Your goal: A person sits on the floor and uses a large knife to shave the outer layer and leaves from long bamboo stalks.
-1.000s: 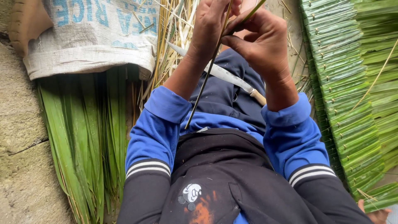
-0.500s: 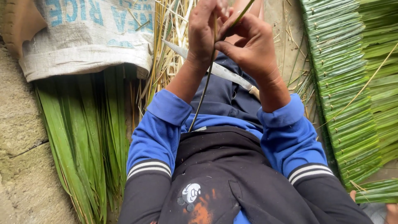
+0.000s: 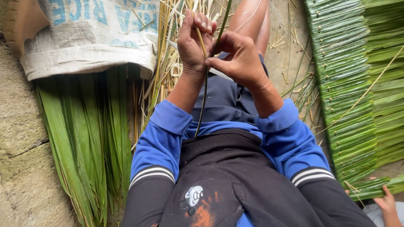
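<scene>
Green and thin, the leaf strip sits pinched between your left hand and right hand, both closed on it above your lap. Since a second ago your hands have drawn toward you and the strip's upper end now stands straighter, so you look mid-strip. The knife lies under your wrists, long leaves left, layered leaf panel right.
</scene>
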